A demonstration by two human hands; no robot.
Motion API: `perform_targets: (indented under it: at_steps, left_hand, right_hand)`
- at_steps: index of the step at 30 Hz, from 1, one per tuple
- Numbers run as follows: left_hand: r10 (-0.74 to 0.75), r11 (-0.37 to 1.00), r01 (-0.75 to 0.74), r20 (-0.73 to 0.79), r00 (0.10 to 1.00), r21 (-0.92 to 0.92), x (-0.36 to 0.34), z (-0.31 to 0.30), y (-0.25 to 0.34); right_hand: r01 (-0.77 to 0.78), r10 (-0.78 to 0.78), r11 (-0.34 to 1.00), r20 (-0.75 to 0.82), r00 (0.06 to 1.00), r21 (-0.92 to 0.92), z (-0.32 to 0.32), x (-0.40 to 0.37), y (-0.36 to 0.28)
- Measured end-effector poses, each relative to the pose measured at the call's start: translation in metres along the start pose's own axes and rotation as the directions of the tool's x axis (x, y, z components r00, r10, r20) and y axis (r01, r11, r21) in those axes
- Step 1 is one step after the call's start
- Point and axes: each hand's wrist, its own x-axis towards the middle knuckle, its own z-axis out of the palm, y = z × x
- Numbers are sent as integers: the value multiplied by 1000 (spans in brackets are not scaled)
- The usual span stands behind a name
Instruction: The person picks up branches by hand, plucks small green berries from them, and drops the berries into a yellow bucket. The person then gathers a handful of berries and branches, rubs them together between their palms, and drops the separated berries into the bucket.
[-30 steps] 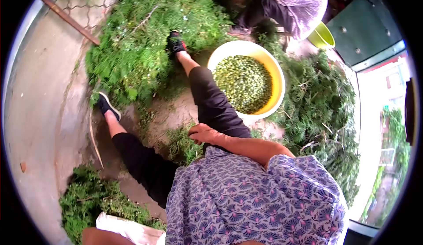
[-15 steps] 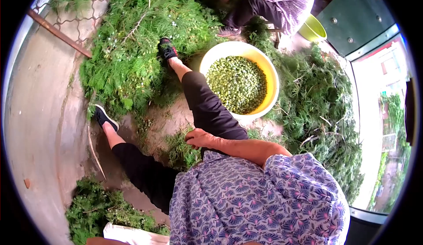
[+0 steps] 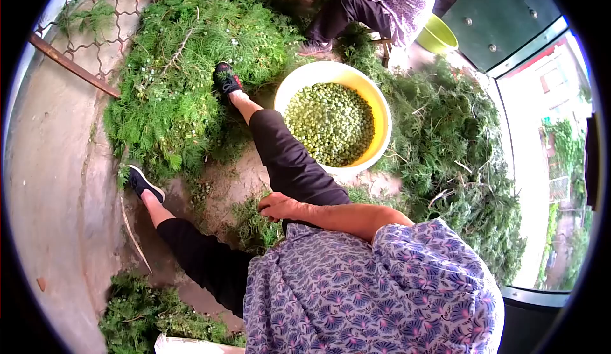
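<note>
My right hand rests by my thigh with its fingers curled in; what they hold, if anything, is hidden. Leafy green sprigs lie on the floor just below and beside it. My left hand is out of sight. Ahead of my right hand, beside my outstretched leg, stands a round yellow basin with a pale rim. Small round green berries fill much of it.
A large heap of green branches spreads under my foot, another pile lies right of the basin, a third at lower left beside a white object. A seated person is near a yellow-green tub.
The view has shifted slightly, moving the basin and legs left in the picture. A bit of skin at the lower left edge has gone from view. My right hand keeps its curled pose.
</note>
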Motion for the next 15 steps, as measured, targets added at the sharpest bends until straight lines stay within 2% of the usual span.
perform_targets:
  at_steps: [5, 7, 11, 15]
  left_hand:
    - [27, 1000, -27, -10, 1000, 4, 2, -9, 1]
    - [56, 998, -56, -9, 998, 16, 4, -14, 3]
    - [148, 987, -145, -27, 989, 68, 10, -40, 23]
    - [210, 973, -204, -49, 976, 108, 10, -66, 50]
  right_hand:
    - [-15, 14, 998, 11, 1000, 54, 0, -5, -6]
    - [-22, 22, 1000, -2, 1000, 9, -1, -3, -4]
    - [-58, 57, 997, 28, 998, 45, -3, -1, -5]
    - [-12, 10, 996, 30, 999, 86, -6, -6, -8]
